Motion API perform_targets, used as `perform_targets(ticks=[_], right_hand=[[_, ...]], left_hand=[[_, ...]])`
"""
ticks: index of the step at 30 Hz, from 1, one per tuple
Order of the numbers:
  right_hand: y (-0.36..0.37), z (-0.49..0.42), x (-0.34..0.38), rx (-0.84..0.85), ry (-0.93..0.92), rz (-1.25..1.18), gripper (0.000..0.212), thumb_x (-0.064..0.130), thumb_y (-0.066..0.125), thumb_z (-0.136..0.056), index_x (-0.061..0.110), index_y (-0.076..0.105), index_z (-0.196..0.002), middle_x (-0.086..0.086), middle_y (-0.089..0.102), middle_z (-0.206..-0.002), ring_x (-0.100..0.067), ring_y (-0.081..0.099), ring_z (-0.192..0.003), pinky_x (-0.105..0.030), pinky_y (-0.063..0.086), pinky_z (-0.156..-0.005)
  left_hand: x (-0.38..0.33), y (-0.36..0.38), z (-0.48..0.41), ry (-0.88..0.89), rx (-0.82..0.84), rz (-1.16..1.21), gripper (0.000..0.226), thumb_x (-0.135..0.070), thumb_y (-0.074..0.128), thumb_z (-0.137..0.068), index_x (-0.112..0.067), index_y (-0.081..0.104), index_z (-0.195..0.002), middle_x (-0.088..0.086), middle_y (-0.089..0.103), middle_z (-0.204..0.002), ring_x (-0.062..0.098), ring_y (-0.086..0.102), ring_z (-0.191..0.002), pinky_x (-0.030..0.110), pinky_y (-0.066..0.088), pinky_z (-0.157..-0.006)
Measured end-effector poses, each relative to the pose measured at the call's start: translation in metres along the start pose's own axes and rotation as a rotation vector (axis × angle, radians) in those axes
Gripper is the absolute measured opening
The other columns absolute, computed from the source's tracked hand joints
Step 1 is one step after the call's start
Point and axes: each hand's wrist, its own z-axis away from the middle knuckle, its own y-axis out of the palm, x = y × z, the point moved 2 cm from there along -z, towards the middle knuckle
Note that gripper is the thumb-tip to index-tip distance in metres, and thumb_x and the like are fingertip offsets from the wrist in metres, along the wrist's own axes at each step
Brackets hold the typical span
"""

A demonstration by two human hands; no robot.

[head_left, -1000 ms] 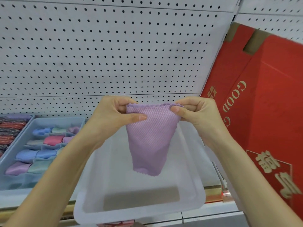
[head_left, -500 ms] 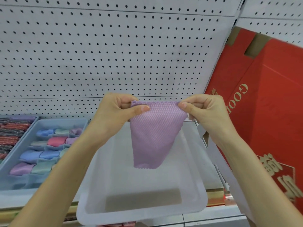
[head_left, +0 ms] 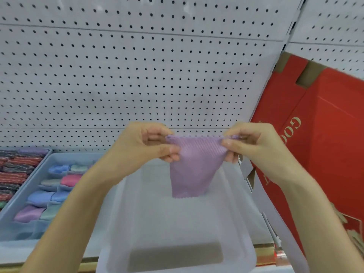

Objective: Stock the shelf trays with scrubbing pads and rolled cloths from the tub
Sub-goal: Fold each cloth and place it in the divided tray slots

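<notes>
Both hands raised, pinching lilac cloth's top corners.

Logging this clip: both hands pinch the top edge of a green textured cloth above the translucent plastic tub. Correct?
No: the head view shows the textured cloth is lilac, not green. The left hand and right hand do pinch its top edge above the translucent plastic tub.
</notes>
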Motion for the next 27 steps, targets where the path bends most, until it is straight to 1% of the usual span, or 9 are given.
perform_targets(ticks=[5,8,11,14,16,19,22,25,27], right_hand=[[-0.003,0.002,0.034,0.421,-0.176,-0.224,0.012,0.033,0.073,-0.078,0.022,0.076,-0.083,0.003,0.064,-0.077,-0.011,0.056,-0.06,-0.023,0.042,-0.049],[0.022,-0.023,0.038,0.266,-0.277,-0.241,0.015,0.038,0.078,-0.07,0.029,0.076,-0.081,0.01,0.061,-0.072,-0.014,0.051,-0.064,-0.032,0.038,-0.051],[0.04,-0.039,0.041,0.127,-0.316,-0.338,0.028,0.021,0.084,-0.059,0.031,0.074,-0.084,0.01,0.063,-0.067,-0.013,0.057,-0.059,-0.026,0.046,-0.05],[0.044,-0.045,0.046,0.081,-0.317,-0.304,0.037,0.006,0.073,-0.065,0.03,0.074,-0.093,0.012,0.063,-0.068,-0.004,0.058,-0.062,-0.017,0.047,-0.056],[0.045,-0.047,0.049,0.086,-0.316,-0.229,0.034,0.003,0.076,-0.068,0.028,0.076,-0.091,0.011,0.069,-0.076,-0.007,0.062,-0.071,-0.019,0.051,-0.063],[0.046,-0.05,0.048,0.039,-0.278,-0.185,0.026,0.004,0.072,-0.07,0.028,0.076,-0.078,0.009,0.069,-0.076,-0.01,0.06,-0.07,-0.019,0.051,-0.06],[0.046,-0.053,0.045,-0.045,-0.221,-0.118,0.018,0.013,0.078,-0.069,0.029,0.071,-0.072,0.0,0.056,-0.069,-0.016,0.048,-0.053,-0.02,0.041,-0.041],[0.043,-0.058,0.044,-0.163,-0.134,-0.119,0.022,0.009,0.076,-0.075,0.026,0.065,-0.067,0.0,0.05,-0.062,-0.01,0.043,-0.041,-0.018,0.036,-0.036],[0.042,-0.062,0.045,-0.196,-0.143,-0.133,0.022,0.006,0.073,-0.078,0.023,0.063,-0.068,0.003,0.052,-0.062,-0.007,0.045,-0.046,-0.018,0.036,-0.038]], left_hand=[[-0.037,-0.004,0.008,0.23,0.217,0.206,0.005,-0.018,0.075,-0.062,-0.021,0.073,-0.066,-0.001,0.065,-0.054,0.009,0.061,-0.044,0.017,0.049,-0.049],[-0.034,0.012,-0.014,0.241,0.17,0.349,0.005,-0.023,0.074,-0.065,-0.021,0.074,-0.069,-0.001,0.067,-0.061,0.013,0.06,-0.049,0.017,0.047,-0.05],[-0.027,0.029,-0.03,0.19,0.092,0.503,0.013,-0.011,0.067,-0.07,-0.021,0.072,-0.065,0.004,0.07,-0.069,0.027,0.063,-0.057,0.023,0.049,-0.053],[-0.031,0.038,-0.032,0.116,0.017,0.651,0.005,-0.013,0.071,-0.057,-0.015,0.068,-0.06,0.005,0.068,-0.061,0.015,0.063,-0.049,0.018,0.048,-0.045],[-0.032,0.039,-0.03,0.033,-0.027,0.721,0.021,-0.027,0.08,-0.039,-0.017,0.068,-0.054,0.001,0.066,-0.056,0.009,0.061,-0.046,0.016,0.048,-0.044],[-0.022,0.041,-0.033,-0.086,-0.016,0.686,0.01,-0.028,0.065,-0.051,-0.02,0.072,-0.051,-0.003,0.065,-0.058,0.009,0.058,-0.055,0.022,0.051,-0.056],[-0.012,0.044,-0.036,-0.106,0.044,0.714,0.018,-0.027,0.059,-0.065,-0.019,0.076,-0.063,0.001,0.069,-0.067,0.012,0.065,-0.06,0.026,0.058,-0.062],[0.007,0.041,-0.038,-0.107,0.106,0.839,0.049,-0.049,0.037,-0.093,-0.019,0.076,-0.093,0.006,0.072,-0.092,0.02,0.068,-0.082,0.036,0.056,-0.083],[0.019,0.038,-0.035,-0.112,0.132,0.87,0.068,-0.069,0.036,-0.081,-0.02,0.072,-0.109,0.01,0.069,-0.113,0.029,0.066,-0.103,0.042,0.051,-0.093]])
